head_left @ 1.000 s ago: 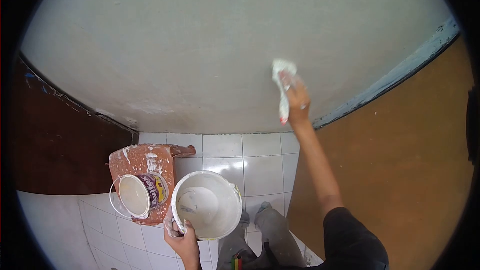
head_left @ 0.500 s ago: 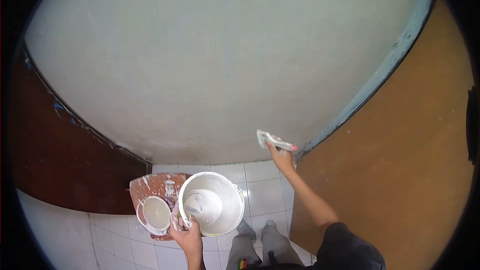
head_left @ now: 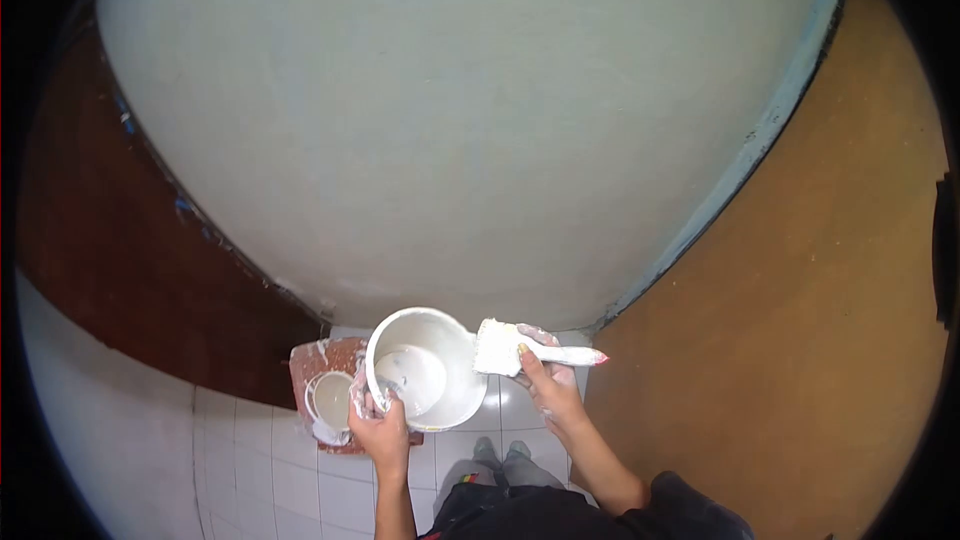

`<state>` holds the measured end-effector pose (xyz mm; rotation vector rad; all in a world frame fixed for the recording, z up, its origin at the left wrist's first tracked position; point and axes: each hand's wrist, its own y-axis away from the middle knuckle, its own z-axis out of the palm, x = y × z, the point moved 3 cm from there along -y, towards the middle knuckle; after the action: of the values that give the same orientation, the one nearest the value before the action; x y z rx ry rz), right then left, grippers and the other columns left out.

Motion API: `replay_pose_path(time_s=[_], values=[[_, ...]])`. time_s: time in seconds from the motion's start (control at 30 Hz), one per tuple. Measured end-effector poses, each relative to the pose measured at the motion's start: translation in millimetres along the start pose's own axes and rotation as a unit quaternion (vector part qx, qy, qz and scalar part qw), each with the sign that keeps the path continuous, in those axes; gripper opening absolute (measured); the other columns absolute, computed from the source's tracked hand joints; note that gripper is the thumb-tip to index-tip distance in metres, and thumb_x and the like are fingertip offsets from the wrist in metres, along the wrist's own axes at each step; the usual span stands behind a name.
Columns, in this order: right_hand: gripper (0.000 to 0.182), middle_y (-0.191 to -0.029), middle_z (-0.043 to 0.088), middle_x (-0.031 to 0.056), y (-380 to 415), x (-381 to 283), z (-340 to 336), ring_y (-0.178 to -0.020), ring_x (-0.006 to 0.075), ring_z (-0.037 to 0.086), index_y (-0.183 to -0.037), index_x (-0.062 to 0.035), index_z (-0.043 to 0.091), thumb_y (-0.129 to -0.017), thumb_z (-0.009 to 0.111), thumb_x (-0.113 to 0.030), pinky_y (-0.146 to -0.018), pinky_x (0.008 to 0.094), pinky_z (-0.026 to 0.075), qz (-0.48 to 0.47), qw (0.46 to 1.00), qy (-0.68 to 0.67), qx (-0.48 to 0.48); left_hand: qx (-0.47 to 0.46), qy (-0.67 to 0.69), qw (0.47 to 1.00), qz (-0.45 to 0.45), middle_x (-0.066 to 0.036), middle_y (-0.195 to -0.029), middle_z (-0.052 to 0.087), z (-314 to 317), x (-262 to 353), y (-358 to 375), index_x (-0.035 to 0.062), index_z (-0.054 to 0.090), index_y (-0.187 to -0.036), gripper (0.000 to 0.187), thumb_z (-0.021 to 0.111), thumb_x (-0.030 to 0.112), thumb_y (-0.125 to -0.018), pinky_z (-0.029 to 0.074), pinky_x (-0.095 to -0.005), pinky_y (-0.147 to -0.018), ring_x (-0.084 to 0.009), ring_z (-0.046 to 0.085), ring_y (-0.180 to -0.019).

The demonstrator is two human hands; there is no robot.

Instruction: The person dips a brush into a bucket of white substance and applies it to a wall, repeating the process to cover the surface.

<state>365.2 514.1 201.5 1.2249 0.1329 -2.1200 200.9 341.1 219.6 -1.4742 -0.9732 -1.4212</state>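
Observation:
My left hand (head_left: 380, 422) grips the near left rim of a white bucket (head_left: 462, 380), thumb inside and fingers outside. White paint lies at the bucket's bottom. Smears of paint cover the fingers of that hand. My right hand (head_left: 548, 380) is closed round a wide paintbrush (head_left: 570, 354), just right of the bucket. The brush head is coated white and points left at the bucket's rim; its handle ends in a red tip on the right.
A paint-spattered reddish stool (head_left: 345, 352) on the left bears a small white tub (head_left: 330, 402). Ahead rises a pale wall (head_left: 450, 140). Dark red panel (head_left: 180, 280) at left, brown panel (head_left: 760, 290) at right. My feet stand on white floor tiles (head_left: 300, 480).
My right hand has come down and back from near the wall to the bucket's right side, bringing the brush. The bucket, still in my left hand, sits slightly higher in view.

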Motion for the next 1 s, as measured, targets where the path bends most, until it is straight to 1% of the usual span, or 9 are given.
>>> replay_pose_path(time_s=[0.17,0.27,0.3,0.4,0.6,0.63,0.73,0.77,1.0], values=[[0.029,-0.119,0.059,0.0075,8,-17,11,-0.113,0.0131,0.055,-0.121,-0.0009,0.060,-0.094,0.068,-0.007,-0.095,0.0298,0.048,-0.148,0.972,0.152,-0.101,-0.002,0.010,1.000,0.024,-0.021,-0.132,0.056,7,28,16,-0.0132,0.042,-0.137,0.054,0.053,-0.014,-0.085,0.044,-0.0321,-0.102,-0.0247,0.057,-0.122],[0.024,-0.112,0.061,0.0070,10,-25,17,-0.106,0.0132,0.058,-0.115,0.0001,0.062,-0.092,0.069,-0.003,-0.091,0.0279,0.050,-0.115,0.978,0.141,-0.106,-0.005,0.002,0.998,0.058,-0.022,-0.132,0.056,12,39,19,-0.0131,0.042,-0.138,0.054,0.054,-0.014,-0.085,0.044,-0.0316,-0.102,-0.0244,0.057,-0.121],[0.022,-0.108,0.062,0.0060,11,-24,20,-0.091,0.0096,0.058,-0.115,-0.0019,0.060,-0.094,0.067,-0.004,-0.075,0.0240,0.050,-0.164,0.967,0.165,-0.104,-0.001,-0.001,0.998,0.059,-0.021,-0.132,0.056,12,43,23,-0.0129,0.042,-0.138,0.055,0.054,-0.014,-0.085,0.044,-0.0314,-0.101,-0.0239,0.057,-0.121],[0.022,-0.105,0.065,0.0076,6,-22,21,-0.099,0.0134,0.061,-0.109,-0.0001,0.064,-0.089,0.072,-0.004,-0.088,0.0290,0.050,-0.177,0.964,0.173,-0.094,-0.002,-0.016,0.997,0.080,-0.020,-0.132,0.056,23,58,26,-0.0116,0.043,-0.137,0.054,0.054,-0.013,-0.085,0.044,-0.0321,-0.102,-0.0230,0.057,-0.121],[0.022,-0.108,0.067,0.0115,6,-26,12,-0.100,0.0195,0.065,-0.104,0.0015,0.068,-0.085,0.076,-0.007,-0.088,0.0311,0.050,-0.215,0.933,0.266,-0.112,0.002,-0.046,0.991,0.122,-0.022,-0.137,0.054,45,60,51,-0.0110,0.042,-0.138,0.052,0.054,-0.011,-0.088,0.041,-0.0353,-0.107,-0.0248,0.055,-0.126],[0.021,-0.108,0.070,0.0101,3,-17,9,-0.098,0.0208,0.065,-0.101,-0.0009,0.071,-0.083,0.078,-0.009,-0.085,0.0321,0.051,-0.200,0.945,0.241,-0.098,0.005,-0.046,0.990,0.131,-0.022,-0.138,0.053,47,57,53,-0.0112,0.042,-0.138,0.052,0.054,-0.011,-0.088,0.041,-0.0355,-0.108,-0.0250,0.054,-0.127],[0.026,-0.105,0.072,0.0082,-2,-25,7,-0.092,0.0222,0.064,-0.103,-0.0035,0.072,-0.079,0.080,-0.011,-0.082,0.0332,0.050,-0.302,0.883,0.348,-0.087,0.008,-0.064,0.983,0.170,-0.024,-0.137,0.053,55,57,61,-0.0121,0.040,-0.139,0.055,0.055,-0.013,-0.086,0.043,-0.0344,-0.105,-0.0255,0.055,-0.125],[0.030,-0.100,0.074,0.0059,-3,-26,8,-0.083,0.0221,0.057,-0.104,-0.0073,0.074,-0.076,0.082,-0.016,-0.076,0.0339,0.049,-0.334,0.869,0.356,-0.079,0.010,-0.076,0.979,0.189,-0.025,-0.133,0.055,55,55,65,-0.0125,0.040,-0.140,0.057,0.056,-0.014,-0.085,0.046,-0.0329,-0.101,-0.0254,0.057,-0.121],[0.032,-0.092,0.074,0.0030,-22,-21,-2,-0.079,0.0194,0.048,-0.103,-0.0135,0.077,-0.075,0.083,-0.029,-0.075,0.0326,0.043,-0.295,0.827,0.460,-0.134,0.053,-0.152,0.951,0.264,-0.028,-0.131,0.057,72,36,86,-0.0164,0.043,-0.136,0.062,0.063,-0.014,-0.078,0.050,-0.0329,-0.096,-0.0282,0.061,-0.117]])
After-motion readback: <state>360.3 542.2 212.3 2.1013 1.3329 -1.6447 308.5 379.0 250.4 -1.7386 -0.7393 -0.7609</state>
